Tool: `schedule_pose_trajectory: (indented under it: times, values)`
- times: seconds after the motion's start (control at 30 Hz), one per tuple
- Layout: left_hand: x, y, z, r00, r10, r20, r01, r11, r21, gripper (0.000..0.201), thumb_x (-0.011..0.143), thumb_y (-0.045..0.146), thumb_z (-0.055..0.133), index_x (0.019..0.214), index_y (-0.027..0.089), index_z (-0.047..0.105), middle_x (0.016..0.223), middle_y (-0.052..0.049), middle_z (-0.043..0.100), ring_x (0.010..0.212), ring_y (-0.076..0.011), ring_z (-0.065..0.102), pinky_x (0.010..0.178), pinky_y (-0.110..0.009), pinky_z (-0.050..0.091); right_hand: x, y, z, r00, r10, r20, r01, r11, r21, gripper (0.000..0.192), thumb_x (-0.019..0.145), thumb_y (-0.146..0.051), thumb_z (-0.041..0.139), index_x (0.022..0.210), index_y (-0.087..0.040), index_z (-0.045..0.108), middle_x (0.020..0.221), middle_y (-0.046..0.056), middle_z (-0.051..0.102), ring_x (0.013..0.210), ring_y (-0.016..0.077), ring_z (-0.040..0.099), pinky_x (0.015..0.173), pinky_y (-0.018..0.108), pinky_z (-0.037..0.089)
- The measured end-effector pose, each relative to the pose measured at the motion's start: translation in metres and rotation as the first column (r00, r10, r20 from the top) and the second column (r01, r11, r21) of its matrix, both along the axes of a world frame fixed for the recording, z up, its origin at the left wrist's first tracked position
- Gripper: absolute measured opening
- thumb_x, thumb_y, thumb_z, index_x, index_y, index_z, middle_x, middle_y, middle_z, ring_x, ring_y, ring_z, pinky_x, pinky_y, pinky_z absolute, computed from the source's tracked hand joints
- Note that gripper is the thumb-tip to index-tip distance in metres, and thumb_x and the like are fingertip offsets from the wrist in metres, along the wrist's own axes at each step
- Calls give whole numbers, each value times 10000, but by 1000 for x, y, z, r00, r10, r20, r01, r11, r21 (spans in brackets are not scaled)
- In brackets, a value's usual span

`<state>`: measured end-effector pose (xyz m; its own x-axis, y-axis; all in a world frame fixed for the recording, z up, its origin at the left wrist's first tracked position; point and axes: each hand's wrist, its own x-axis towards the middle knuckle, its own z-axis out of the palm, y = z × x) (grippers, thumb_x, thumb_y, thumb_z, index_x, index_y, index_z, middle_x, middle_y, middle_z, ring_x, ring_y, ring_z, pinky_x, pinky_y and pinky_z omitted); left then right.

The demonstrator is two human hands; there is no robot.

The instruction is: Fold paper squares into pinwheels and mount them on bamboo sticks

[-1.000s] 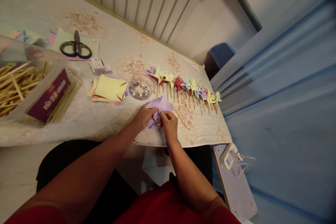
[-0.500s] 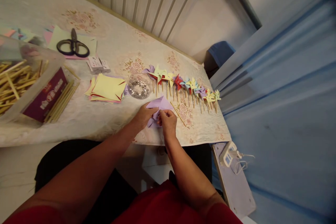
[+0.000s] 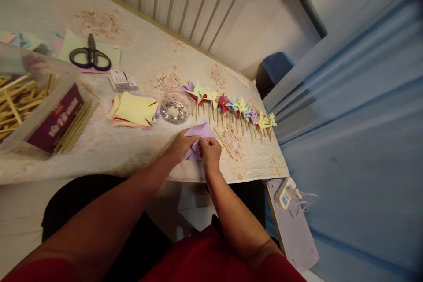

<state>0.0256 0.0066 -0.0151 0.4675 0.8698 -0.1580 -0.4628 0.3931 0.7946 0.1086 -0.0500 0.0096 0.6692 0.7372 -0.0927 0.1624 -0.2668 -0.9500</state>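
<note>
A purple paper square point(image 3: 202, 132) lies near the table's front edge, partly folded. My left hand point(image 3: 180, 146) presses on its left side, and my right hand point(image 3: 209, 152) pinches a folded corner at its middle. Just right of the paper lies a thin wooden stick point(image 3: 224, 142). Behind the paper, a row of finished paper pinwheels point(image 3: 231, 108) on sticks runs to the right. A clear round dish of small pins point(image 3: 174, 111) sits behind my left hand.
A stack of cut coloured paper point(image 3: 134, 110) lies left of the dish. Black scissors point(image 3: 89, 56) rest on paper at the back left. A clear box of wooden sticks point(image 3: 23, 101) stands at the far left. A blue curtain point(image 3: 357, 132) hangs on the right.
My hands and the purple paper stay in the same place; the fingers of my right hand shift slightly on the fold. The view has drifted a little.
</note>
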Motion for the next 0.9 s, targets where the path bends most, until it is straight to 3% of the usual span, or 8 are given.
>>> schedule_pose_trajectory:
  times: [0.27, 0.63, 0.8, 0.9]
  values:
    - [-2, -1, 5, 1000, -18, 20, 18, 999, -32, 417, 581, 235, 752, 965, 115, 645, 712, 13, 649, 604, -119, 573, 575, -242, 460, 1, 1, -4, 998, -7, 56, 6, 1000, 8, 211, 719, -334, 598, 562, -210, 533, 460, -67, 524, 412, 99, 452, 429, 223, 339]
    - [-1, -4, 12, 999, 34, -18, -35, 998, -48, 387, 569, 226, 732, 931, 111, 660, 692, 16, 655, 587, -112, 558, 565, -235, 453, -2, -1, -1, 999, -2, 36, 2, 1000, -6, 231, 728, -359, 610, 574, -210, 526, 472, -60, 531, 410, 100, 456, 421, 222, 334]
    - [-3, -1, 9, 1000, 11, 3, -11, 999, -30, 298, 582, 230, 718, 854, 126, 654, 626, 38, 627, 519, -96, 522, 522, -226, 426, 4, -12, 8, 996, 89, -2, -89, 995, -41, 243, 737, -435, 634, 687, -199, 600, 553, -53, 582, 393, 94, 467, 413, 226, 333]
    - [-5, 3, 7, 1000, -13, 5, 13, 999, -35, 262, 592, 244, 722, 823, 135, 666, 643, 21, 649, 514, -106, 542, 513, -232, 427, 22, -21, 19, 995, 51, 83, -51, 999, -7, 264, 746, -462, 636, 766, -199, 629, 616, -48, 598, 425, 95, 484, 439, 230, 351]
